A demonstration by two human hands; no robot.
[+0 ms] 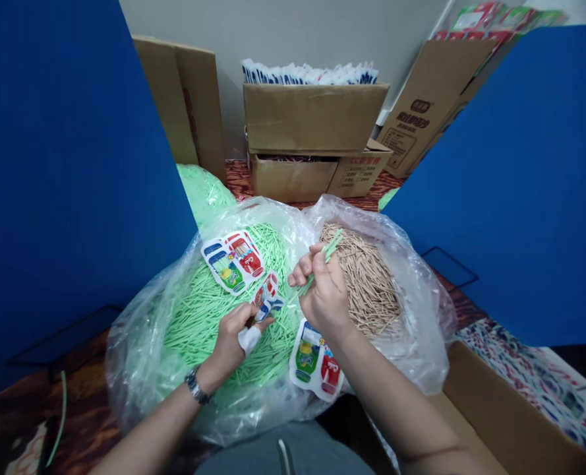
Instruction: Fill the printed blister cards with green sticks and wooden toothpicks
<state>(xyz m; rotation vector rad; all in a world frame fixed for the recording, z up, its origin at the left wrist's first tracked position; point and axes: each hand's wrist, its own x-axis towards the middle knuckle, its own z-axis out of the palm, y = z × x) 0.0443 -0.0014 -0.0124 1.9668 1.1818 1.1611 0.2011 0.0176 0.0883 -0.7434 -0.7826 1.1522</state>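
Note:
My left hand (236, 340), with a watch at the wrist and a white wrap near the thumb, pinches a small printed pouch (269, 295). Beneath it spreads a heap of thin green sticks (198, 323) in a clear plastic bag. My right hand (325, 287) is closed round a few green sticks (331, 244), whose ends poke out past the fingers. Beside that hand lies a heap of brown sticks (372, 284) in a second clear bag. Bottle-shaped printed pouches (233, 260) rest on the green heap, and another pouch (316, 359) lies below my right hand.
At the back, a cardboard box (315, 119) packed with pouches stands on a lower carton (293, 179). Blue panels (515, 178) flank both sides. An open box (510, 402) with many pouches is at the lower right. A tall carton (424, 99) leans at the back right.

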